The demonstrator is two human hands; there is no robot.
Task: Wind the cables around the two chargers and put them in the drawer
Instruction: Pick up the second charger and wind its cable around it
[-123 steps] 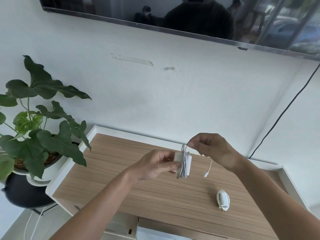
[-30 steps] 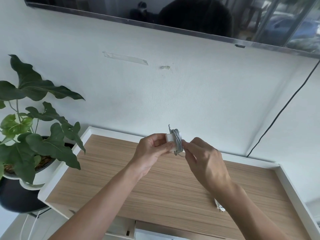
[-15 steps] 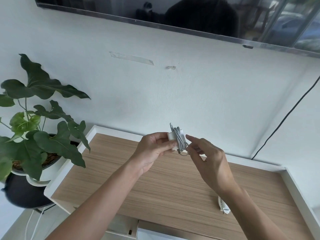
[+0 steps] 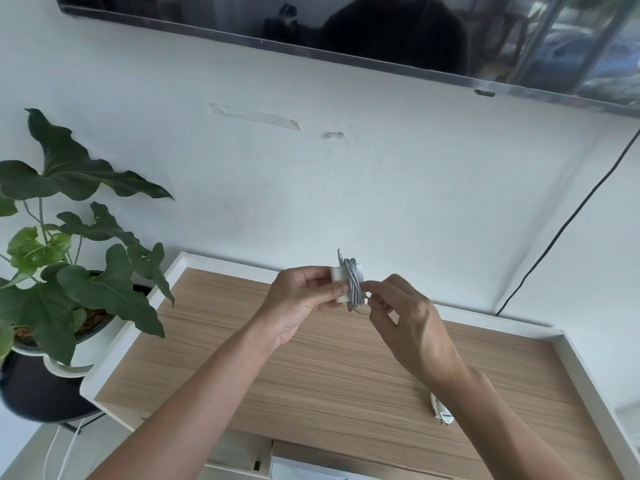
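The left hand has its grip closed on the bare left end of the white charger, holding it up over the far side of the worktop, while the right hand pinches the cable low on the coil. That block looks light, hard and slick, its cord soft and springy, so the loose plug end sticking up wants tucking. The second charger lies wound, near right.

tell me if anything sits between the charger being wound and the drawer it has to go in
Nothing visible does. Both hands hold the wound charger above the wooden desktop; the partly visible drawer sits below the desktop's front edge. The second charger lies off to the right.
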